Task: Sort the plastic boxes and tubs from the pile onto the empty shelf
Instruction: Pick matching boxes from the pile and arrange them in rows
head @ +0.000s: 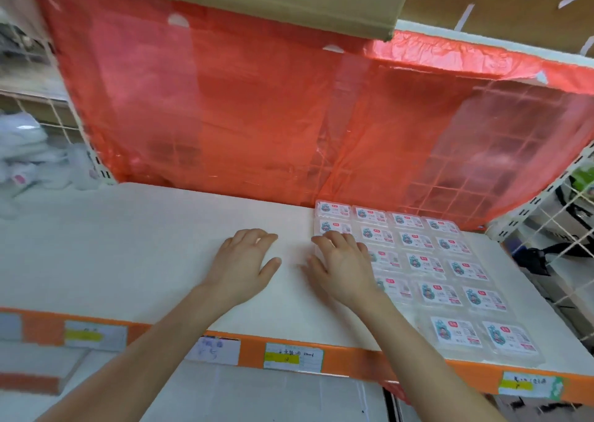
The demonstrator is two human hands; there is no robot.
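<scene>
Right now both bare arms reach forward over the white shelf (144, 244). The left hand (246, 262) lies flat on the bare board, fingers spread and holding nothing. The right hand (344, 261) rests palm down with straight fingers on the left edge of the plastic boxes (427, 261), gripping none of them. Those boxes are clear, flat and labelled with small printed stickers, laid side by side in neat rows over the right part of the shelf, in front of the red plastic sheet (225, 106)
</scene>
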